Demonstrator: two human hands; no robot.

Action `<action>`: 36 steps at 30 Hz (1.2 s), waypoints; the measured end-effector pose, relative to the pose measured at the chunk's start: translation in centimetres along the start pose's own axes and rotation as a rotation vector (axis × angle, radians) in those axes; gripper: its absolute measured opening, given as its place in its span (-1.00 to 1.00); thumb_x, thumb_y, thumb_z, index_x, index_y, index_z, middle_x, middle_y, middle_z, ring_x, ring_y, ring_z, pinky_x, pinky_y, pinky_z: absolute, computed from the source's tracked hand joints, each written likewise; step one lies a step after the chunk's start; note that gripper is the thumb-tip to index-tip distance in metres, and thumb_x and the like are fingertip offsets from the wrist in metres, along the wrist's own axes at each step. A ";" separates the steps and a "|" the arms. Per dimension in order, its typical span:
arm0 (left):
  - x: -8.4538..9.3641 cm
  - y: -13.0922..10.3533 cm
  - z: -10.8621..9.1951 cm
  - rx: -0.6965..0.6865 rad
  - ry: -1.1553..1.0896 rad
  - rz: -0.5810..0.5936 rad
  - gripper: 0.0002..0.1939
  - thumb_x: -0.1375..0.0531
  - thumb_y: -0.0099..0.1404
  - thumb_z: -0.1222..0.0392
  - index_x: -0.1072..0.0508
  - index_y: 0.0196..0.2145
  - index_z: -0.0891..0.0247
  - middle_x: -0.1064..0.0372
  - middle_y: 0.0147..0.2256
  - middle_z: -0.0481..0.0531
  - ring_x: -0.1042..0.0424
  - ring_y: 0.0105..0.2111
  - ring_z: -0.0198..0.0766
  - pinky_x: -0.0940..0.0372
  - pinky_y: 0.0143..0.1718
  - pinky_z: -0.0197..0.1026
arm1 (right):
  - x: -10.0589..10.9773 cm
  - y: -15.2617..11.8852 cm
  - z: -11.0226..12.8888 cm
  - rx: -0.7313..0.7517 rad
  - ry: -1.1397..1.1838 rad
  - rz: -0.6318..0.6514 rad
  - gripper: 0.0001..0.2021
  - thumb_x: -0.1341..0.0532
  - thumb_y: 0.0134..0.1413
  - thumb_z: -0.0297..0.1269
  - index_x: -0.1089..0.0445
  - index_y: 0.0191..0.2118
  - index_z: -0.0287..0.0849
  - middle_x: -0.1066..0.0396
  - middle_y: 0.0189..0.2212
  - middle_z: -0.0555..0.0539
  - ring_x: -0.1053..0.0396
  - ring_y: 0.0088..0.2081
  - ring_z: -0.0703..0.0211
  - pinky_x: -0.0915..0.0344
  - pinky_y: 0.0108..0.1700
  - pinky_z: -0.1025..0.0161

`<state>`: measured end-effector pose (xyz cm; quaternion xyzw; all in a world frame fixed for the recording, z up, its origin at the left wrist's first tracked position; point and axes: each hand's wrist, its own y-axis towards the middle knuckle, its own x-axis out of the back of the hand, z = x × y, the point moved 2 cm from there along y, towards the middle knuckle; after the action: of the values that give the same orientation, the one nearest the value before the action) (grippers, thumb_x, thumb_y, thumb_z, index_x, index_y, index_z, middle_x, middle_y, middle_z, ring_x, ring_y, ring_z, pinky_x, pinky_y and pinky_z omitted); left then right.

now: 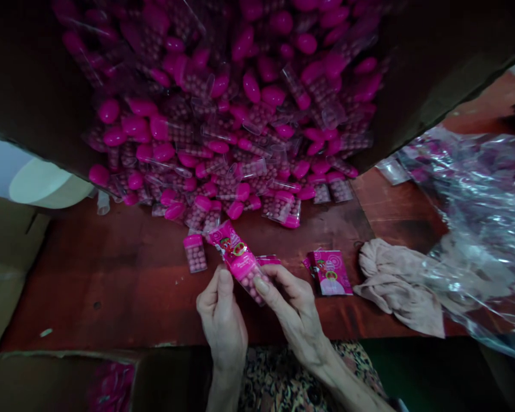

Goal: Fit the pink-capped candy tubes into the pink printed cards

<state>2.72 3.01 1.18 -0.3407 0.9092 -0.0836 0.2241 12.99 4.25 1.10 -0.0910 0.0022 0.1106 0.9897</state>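
Observation:
A clear candy tube [252, 286] with pink balls inside is tilted between my hands, a printed pink sleeve [234, 246] around its upper part. My right hand [295, 309] grips the lower end, thumb pressed on the front. On the other side my left hand [224, 315] is closed, its thumb at the tube's left edge; its fingertips are partly hidden. Just left of the sleeve another filled tube [195, 254] with a pink cap stands apart. To the right of my right hand lies a stack of printed pink sleeves [329, 273]; more sleeves [268, 260] show behind the held tube.
A big heap of pink-capped candy tubes [240, 143] spills from a dark box onto the reddish table [124, 274]. At right are a crumpled cloth [399, 286] and clear plastic bags [489, 240]. An open carton [60, 377] with pink packs sits below left; a pale round container [47, 183] stands behind.

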 end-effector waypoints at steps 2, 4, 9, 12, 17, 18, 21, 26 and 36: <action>0.0 -0.1 0.1 -0.016 0.042 0.029 -0.85 -0.24 0.12 0.11 -0.54 -0.47 0.24 -0.42 -0.50 -0.09 -0.31 -0.46 -0.35 -0.22 -0.36 -0.32 | -0.1 0.0 0.0 0.001 0.028 -0.019 -0.83 -0.14 0.14 -0.19 -0.37 -0.28 -0.17 -0.38 -0.48 0.01 -0.33 -0.45 0.25 -0.29 -0.37 0.33; -0.1 0.1 0.1 0.010 0.048 0.073 -0.86 -0.25 0.11 0.13 -0.55 -0.46 0.24 -0.42 -0.50 -0.07 -0.32 -0.45 -0.34 -0.23 -0.36 -0.32 | -0.1 0.0 -0.1 0.001 0.051 -0.040 -0.84 -0.15 0.14 -0.19 -0.37 -0.27 -0.17 -0.38 -0.48 0.02 -0.33 -0.46 0.26 -0.29 -0.39 0.34; 0.4 1.5 -0.3 0.099 -0.047 0.088 -0.65 -0.31 -0.05 -0.09 -0.53 -0.51 0.30 -0.46 -0.49 0.01 -0.37 -0.47 -0.29 -0.29 -0.36 -0.26 | -0.1 0.1 -0.1 0.063 -0.085 -0.039 -0.83 -0.15 0.13 -0.19 -0.38 -0.29 -0.18 -0.36 -0.49 0.02 -0.31 -0.47 0.25 -0.27 -0.42 0.33; 0.7 2.1 -0.5 0.167 -0.005 0.117 -0.65 -0.37 -0.14 -0.02 -0.53 -0.47 0.31 -0.47 -0.51 0.03 -0.39 -0.50 -0.29 -0.31 -0.37 -0.24 | -0.3 0.2 0.0 0.116 -0.154 -0.034 -0.86 -0.17 0.10 -0.22 -0.38 -0.30 -0.18 -0.37 -0.50 0.02 -0.30 -0.50 0.26 -0.26 -0.46 0.34; 1.0 2.2 -0.3 0.289 -0.027 0.183 -0.77 -0.37 -0.11 0.16 -0.52 -0.46 0.31 -0.48 -0.51 0.03 -0.43 -0.49 -0.26 -0.34 -0.32 -0.18 | -0.3 0.1 0.7 0.225 -0.195 -0.012 -0.92 -0.19 0.10 -0.31 -0.38 -0.29 -0.18 -0.40 -0.42 -0.01 -0.34 -0.44 0.26 -0.29 -0.38 0.35; 1.0 2.1 -0.2 0.309 -0.051 0.204 -0.75 -0.38 -0.13 0.15 -0.52 -0.46 0.31 -0.49 -0.50 0.04 -0.44 -0.48 -0.23 -0.35 -0.32 -0.16 | -0.3 0.1 0.8 0.244 -0.197 -0.009 -0.93 -0.19 0.10 -0.33 -0.37 -0.28 -0.19 -0.39 -0.41 -0.02 -0.35 -0.42 0.26 -0.29 -0.36 0.34; 1.2 2.0 -0.1 0.349 -0.088 0.262 -0.69 -0.40 -0.17 0.13 -0.53 -0.43 0.32 -0.50 -0.46 0.08 -0.45 -0.45 -0.19 -0.37 -0.31 -0.13 | -0.2 0.1 0.9 0.280 -0.209 0.005 -0.94 -0.18 0.11 -0.37 -0.35 -0.27 -0.20 -0.36 -0.41 -0.01 -0.34 -0.40 0.26 -0.29 -0.33 0.35; 1.0 2.0 -0.4 0.281 -0.077 0.241 -0.65 -0.39 -0.16 0.05 -0.53 -0.43 0.34 -0.52 -0.40 0.14 -0.47 -0.40 -0.14 -0.39 -0.33 -0.13 | -0.2 0.0 0.9 0.362 -0.252 0.036 -0.91 -0.19 0.11 -0.39 -0.33 -0.23 -0.18 -0.30 -0.43 0.03 -0.28 -0.44 0.31 -0.25 -0.36 0.38; 0.8 0.6 -0.6 0.261 -0.014 0.282 -0.75 -0.38 -0.11 0.10 -0.54 -0.48 0.31 -0.47 -0.53 0.06 -0.48 -0.41 -0.14 -0.37 -0.28 -0.11 | 0.3 -1.1 2.5 0.403 -0.224 0.002 -0.93 -0.16 0.11 -0.45 -0.35 -0.26 -0.25 -0.37 -0.38 -0.05 -0.36 -0.35 0.25 -0.31 -0.27 0.35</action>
<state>1.56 2.91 1.25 -0.1785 0.9279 -0.1660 0.2821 13.44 3.71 3.70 0.1215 -0.0854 0.1184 0.9818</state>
